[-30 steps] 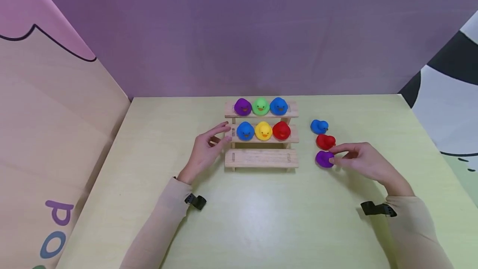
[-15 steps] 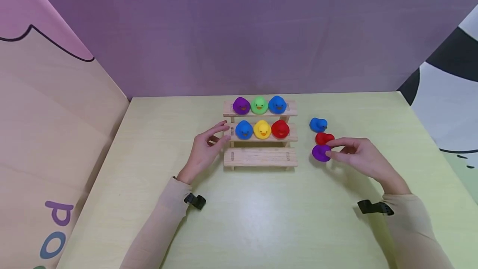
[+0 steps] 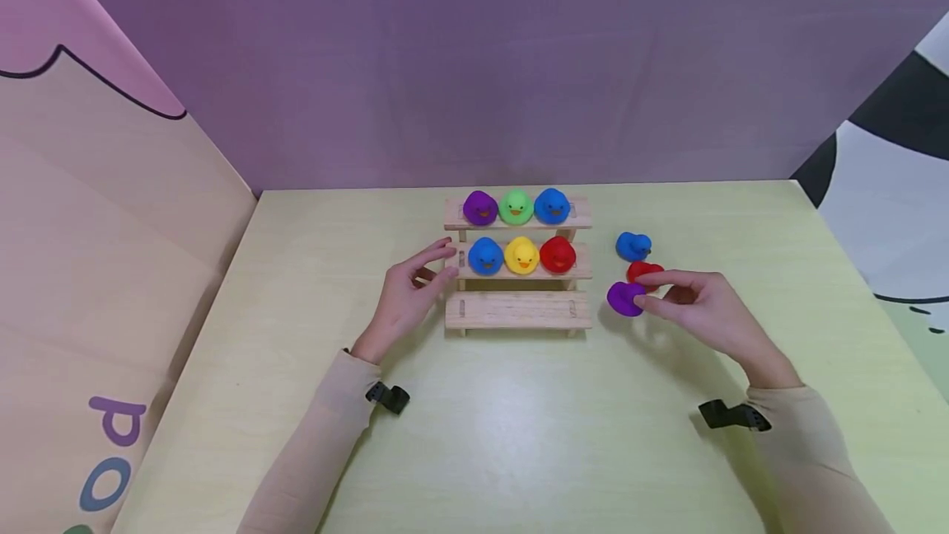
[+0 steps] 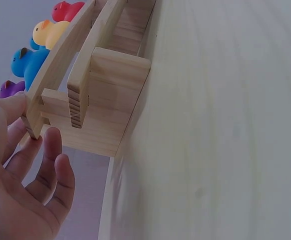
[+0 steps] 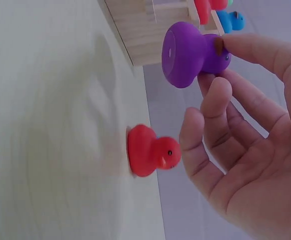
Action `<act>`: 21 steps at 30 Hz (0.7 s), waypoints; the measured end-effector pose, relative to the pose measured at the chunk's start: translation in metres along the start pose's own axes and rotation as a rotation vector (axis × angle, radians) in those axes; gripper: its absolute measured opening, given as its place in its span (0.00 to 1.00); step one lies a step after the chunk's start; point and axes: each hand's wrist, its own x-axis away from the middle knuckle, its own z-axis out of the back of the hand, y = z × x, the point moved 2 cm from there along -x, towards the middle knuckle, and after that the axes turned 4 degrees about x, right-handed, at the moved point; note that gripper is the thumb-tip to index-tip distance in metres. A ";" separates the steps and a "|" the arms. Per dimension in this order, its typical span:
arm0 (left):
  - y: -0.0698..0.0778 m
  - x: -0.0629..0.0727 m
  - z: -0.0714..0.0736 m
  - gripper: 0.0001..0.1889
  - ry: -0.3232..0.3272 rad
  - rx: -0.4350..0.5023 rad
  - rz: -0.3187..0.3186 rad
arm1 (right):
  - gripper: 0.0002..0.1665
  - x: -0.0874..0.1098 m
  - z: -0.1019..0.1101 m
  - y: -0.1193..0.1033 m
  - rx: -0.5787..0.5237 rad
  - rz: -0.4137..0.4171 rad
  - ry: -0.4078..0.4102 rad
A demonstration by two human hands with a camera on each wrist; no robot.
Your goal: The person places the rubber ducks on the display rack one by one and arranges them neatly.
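Thumb and fingertips of my right hand [image 3: 715, 311] pinch a purple rubber duck [image 5: 185, 55] by its head, held above the table. Below it in the right wrist view, a red rubber duck [image 5: 144, 151] sits on the table. My left hand [image 3: 406, 295] pinches the left end of the middle step of a three-step wooden stand [image 3: 519, 311]; the left wrist view shows the thumb and a finger on either side of that board. A blue duck [image 3: 485, 256], a yellow duck [image 3: 522, 255] and a red duck [image 3: 558, 255] sit on this step. The lowest step is bare.
On the top step are another purple duck [image 3: 480, 208], a green duck [image 3: 516, 207] and a blue duck [image 3: 552, 206]. One more blue duck [image 3: 633, 246] stands on the table [image 3: 511, 435] right of the stand. A purple wall panel [image 3: 511, 64] borders the back.
My right hand has lifted the purple duck off the table and moved it left and a little away from me, partly covering the red duck. The left hand stays at the stand.
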 end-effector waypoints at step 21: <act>-0.002 -0.002 0.000 0.19 -0.002 -0.017 -0.001 | 0.18 0.001 -0.058 -0.046 -0.174 0.151 0.112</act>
